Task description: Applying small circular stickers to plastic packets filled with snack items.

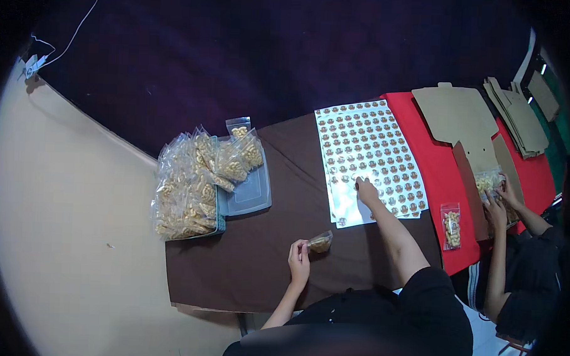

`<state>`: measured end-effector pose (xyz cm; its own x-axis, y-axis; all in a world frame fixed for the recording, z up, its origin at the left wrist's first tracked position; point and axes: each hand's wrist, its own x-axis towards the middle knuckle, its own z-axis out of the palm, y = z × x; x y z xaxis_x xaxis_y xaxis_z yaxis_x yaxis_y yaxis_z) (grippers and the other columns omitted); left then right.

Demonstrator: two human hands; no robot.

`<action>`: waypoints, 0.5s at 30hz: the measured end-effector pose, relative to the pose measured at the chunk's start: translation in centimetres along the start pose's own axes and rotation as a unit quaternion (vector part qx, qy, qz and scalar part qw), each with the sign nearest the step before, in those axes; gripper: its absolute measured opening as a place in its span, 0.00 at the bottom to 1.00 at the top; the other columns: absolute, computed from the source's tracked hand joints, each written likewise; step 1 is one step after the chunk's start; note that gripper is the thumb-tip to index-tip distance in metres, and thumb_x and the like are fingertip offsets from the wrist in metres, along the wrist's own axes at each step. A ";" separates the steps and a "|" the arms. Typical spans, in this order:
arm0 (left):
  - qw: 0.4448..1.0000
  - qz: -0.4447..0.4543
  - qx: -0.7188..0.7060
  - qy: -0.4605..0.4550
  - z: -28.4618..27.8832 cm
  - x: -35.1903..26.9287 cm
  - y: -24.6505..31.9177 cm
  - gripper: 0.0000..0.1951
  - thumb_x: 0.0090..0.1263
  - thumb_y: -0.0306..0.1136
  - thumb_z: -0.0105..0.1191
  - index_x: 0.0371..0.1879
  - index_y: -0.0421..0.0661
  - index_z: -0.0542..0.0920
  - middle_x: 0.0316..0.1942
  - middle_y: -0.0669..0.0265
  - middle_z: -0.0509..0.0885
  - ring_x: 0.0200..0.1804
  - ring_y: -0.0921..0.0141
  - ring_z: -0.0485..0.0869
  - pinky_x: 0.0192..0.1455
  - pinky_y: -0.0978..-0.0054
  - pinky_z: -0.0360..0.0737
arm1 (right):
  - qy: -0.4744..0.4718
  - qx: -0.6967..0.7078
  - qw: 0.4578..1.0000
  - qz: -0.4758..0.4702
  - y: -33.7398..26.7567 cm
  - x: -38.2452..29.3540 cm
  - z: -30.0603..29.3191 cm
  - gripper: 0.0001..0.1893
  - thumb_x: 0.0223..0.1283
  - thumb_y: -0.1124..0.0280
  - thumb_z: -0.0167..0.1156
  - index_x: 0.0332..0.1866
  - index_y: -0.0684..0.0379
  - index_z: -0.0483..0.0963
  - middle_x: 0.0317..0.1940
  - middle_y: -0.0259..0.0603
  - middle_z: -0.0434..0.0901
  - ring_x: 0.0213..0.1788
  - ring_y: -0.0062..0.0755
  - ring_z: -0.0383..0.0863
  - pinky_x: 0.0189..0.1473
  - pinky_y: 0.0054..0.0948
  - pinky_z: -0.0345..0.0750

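Observation:
My left hand (299, 262) grips the end of a clear plastic pouch of snacks (320, 243) over the brown-covered table. My right hand (367, 191) touches a sheet of round stickers (362, 133) near its lower left part, where several stickers are gone; whether a sticker is between the fingers cannot be told. At least one more sheet lies beneath. To the left, many filled pouches (185, 188) are heaped in a teal basket (220, 224). Several more pouches (233, 167) rest on a translucent plastic lid (252, 195) beside it.
At the right, a co-worker's hands (496, 209) hold a pouch (487, 181) inside an open cardboard box (470, 198). One filled pouch (452, 227) lies on the red cloth (466, 259). Flattened cardboard pieces (518, 118) are stacked at the far right. A dark curtain (270, 50) hangs behind the table.

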<state>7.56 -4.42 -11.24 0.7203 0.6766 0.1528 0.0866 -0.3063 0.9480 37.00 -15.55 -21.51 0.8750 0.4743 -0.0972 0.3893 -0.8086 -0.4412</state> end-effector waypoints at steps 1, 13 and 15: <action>1.000 0.000 0.001 -0.001 0.1 0.1 -0.1 0.08 0.71 0.29 0.44 0.39 0.37 0.72 0.34 0.65 0.77 0.37 0.76 0.75 0.42 0.80 0.72 | 0.000 0.002 1.000 0.001 0.0 0.0 -0.1 0.09 0.56 0.74 0.47 0.43 0.58 0.67 0.39 0.55 0.71 0.37 0.52 0.78 0.38 0.45 0.77; 1.000 0.011 0.003 -0.025 0.5 0.6 -0.6 0.08 0.71 0.29 0.43 0.42 0.37 0.71 0.37 0.63 0.75 0.35 0.77 0.74 0.37 0.81 0.73 | 0.018 0.005 1.000 -0.005 0.4 0.2 0.6 0.07 0.57 0.71 0.45 0.40 0.60 0.65 0.37 0.55 0.72 0.36 0.55 0.77 0.38 0.46 0.75; 0.999 -0.035 -0.016 -0.014 0.5 0.7 -0.2 0.07 0.71 0.29 0.44 0.39 0.38 0.73 0.33 0.66 0.76 0.37 0.76 0.75 0.41 0.80 0.72 | 0.011 -0.003 1.000 -0.001 -0.1 -0.1 0.1 0.09 0.55 0.74 0.47 0.42 0.61 0.66 0.37 0.55 0.72 0.37 0.53 0.78 0.37 0.44 0.76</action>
<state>8.38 -4.21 -11.42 0.7320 0.6767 0.0793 0.1154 -0.2379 0.9644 36.85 -15.44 -21.53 0.8804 0.4679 -0.0768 0.3924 -0.8099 -0.4361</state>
